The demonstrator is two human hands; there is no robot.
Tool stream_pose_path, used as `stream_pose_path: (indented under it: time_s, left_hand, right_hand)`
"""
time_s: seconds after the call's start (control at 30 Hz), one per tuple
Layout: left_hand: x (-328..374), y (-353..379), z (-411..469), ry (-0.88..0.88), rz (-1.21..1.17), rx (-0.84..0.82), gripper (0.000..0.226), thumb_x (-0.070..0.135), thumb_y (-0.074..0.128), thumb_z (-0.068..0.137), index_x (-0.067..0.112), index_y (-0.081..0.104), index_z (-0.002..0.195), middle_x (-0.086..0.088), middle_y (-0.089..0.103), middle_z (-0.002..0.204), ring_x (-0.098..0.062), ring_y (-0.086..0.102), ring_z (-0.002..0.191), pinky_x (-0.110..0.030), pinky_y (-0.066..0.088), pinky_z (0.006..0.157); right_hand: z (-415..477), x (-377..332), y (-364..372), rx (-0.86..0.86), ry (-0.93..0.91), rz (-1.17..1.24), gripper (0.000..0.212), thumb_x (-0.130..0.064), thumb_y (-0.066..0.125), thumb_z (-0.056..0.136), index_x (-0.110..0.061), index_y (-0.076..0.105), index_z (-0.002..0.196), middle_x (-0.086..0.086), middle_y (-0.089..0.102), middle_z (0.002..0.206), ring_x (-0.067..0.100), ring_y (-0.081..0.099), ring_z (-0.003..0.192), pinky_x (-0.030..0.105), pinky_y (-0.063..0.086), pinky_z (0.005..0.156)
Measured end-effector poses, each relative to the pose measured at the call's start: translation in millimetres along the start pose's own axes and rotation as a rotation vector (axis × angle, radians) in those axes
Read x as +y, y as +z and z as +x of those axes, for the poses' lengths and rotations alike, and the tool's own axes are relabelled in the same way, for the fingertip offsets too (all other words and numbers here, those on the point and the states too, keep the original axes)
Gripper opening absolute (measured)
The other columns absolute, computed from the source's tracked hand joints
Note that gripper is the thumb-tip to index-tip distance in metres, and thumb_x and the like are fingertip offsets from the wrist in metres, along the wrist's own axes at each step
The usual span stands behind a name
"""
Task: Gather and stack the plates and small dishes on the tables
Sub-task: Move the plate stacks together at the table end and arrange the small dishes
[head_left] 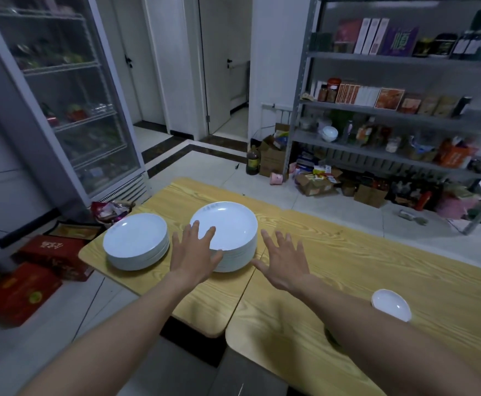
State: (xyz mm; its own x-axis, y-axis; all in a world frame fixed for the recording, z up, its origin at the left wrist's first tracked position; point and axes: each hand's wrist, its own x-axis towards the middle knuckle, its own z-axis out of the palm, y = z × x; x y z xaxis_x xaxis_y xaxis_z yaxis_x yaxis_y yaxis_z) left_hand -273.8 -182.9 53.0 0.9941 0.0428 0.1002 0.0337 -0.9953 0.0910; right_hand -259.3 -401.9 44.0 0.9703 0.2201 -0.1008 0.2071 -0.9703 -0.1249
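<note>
Left hand [192,252] and right hand [285,264] spread wide flanking taller plate stack [227,224] | shorter plate stack [135,238] beside | small dish [390,307] apart

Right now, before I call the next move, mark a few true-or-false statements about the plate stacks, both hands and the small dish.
1. Two stacks of round white plates, a shorter stack and a taller stack, stand on the light wooden table. True.
2. The left hand grips a single plate lifted into the air. False: it lies spread over the near rim of the taller stack.
3. The right hand is spread and holds nothing. True.
4. The small white dish sits on top of the taller stack. False: it sits apart on the wood, beside the right forearm.
5. The shorter stack is on the left of the taller stack. True.
</note>
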Motion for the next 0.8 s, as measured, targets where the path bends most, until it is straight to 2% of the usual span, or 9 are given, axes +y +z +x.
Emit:
stream_pose_path:
  time_s: [0.2,0.4,0.57,0.8]
  left_hand:
    - [-27.1,10.2,24.8,-0.062,-0.332,-0.048,0.064,0.049,0.053,0.094,0.028,0.033,0.15,-0.009,0.026,0.157,-0.026,0.025,0.143,-0.04,0.029,0.111]
    - [-49.3,47.3,73.7,-0.208,-0.626,-0.082,0.064,0.042,0.066,0.088,0.027,0.041,0.146,-0.007,0.035,0.15,-0.024,0.032,0.138,-0.039,0.036,0.105]
    - [-62.0,73.5,111.9,-0.324,-0.783,-0.088,0.058,0.041,0.072,0.084,0.026,0.053,0.137,-0.009,0.044,0.143,-0.025,0.039,0.133,-0.04,0.036,0.106]
    - [-79.2,105.2,143.4,-0.357,-0.959,-0.204,0.064,0.031,0.081,0.076,0.034,0.053,0.134,-0.004,0.04,0.144,-0.023,0.043,0.13,-0.04,0.043,0.104]
  right_hand:
    - [24.8,-17.0,14.2,-0.041,0.055,0.283,0.082,-0.067,0.044,0.093,-0.038,0.003,0.157,0.01,0.011,0.165,0.027,0.009,0.153,0.051,0.018,0.119]
    - [70.7,-13.9,33.4,-0.063,0.145,0.737,0.08,-0.061,0.057,0.09,-0.038,0.015,0.155,0.01,0.024,0.158,0.028,0.03,0.144,0.039,0.03,0.112]
    - [112.7,-4.5,48.4,-0.123,0.192,0.895,0.074,-0.057,0.061,0.09,-0.041,0.025,0.152,0.006,0.02,0.158,0.027,0.032,0.142,0.036,0.031,0.11]
    - [147.0,-1.1,65.0,-0.158,0.217,1.015,0.067,-0.047,0.068,0.088,-0.04,0.036,0.146,0.0,0.022,0.155,0.022,0.031,0.14,0.027,0.03,0.1]
